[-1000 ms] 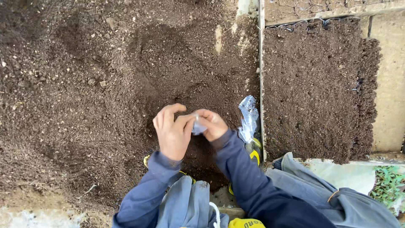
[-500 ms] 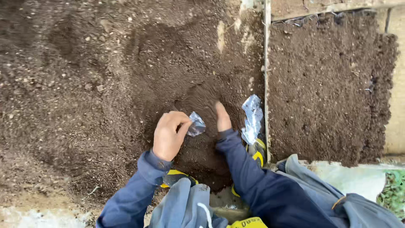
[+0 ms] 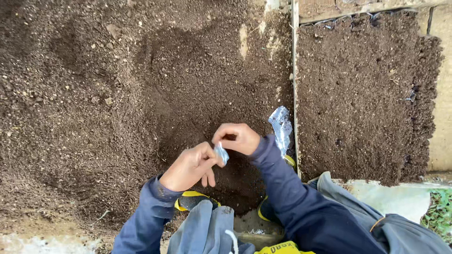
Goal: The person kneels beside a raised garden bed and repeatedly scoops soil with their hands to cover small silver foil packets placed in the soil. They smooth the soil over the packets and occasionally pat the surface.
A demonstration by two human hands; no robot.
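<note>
Hands are seen meeting above a wide bed of dark, crumbly soil, viewed from a head-worn camera looking straight down. A small silvery-blue packet is pinched between the thumb and fingers of the left hand, whose grip is clamped on it, while the right hand is curled just beside the packet's upper edge, its fingertips drawn together; whether the packet is actually touched by them cannot be told. The packet is held in the air over a shallow hollow in the soil, close to the person's knees.

A second, larger piece of crinkled foil wrapper is left lying on the soil beside a thin upright divider. Dark blue sleeves and grey trousers are visible at the bottom edge, along with yellow-trimmed footwear.

Risk is judged to lie mainly in the packet's size: so light a thing could be dropped and half buried in the loose soil, or its contents, if any, could be spilled in one clump should it be torn too sharply. The loose wrapper could also be carried off by wind.

Beyond the divider, a second plot of soil is bordered by pale stone or concrete, with a strip of green plants at the lower right.
</note>
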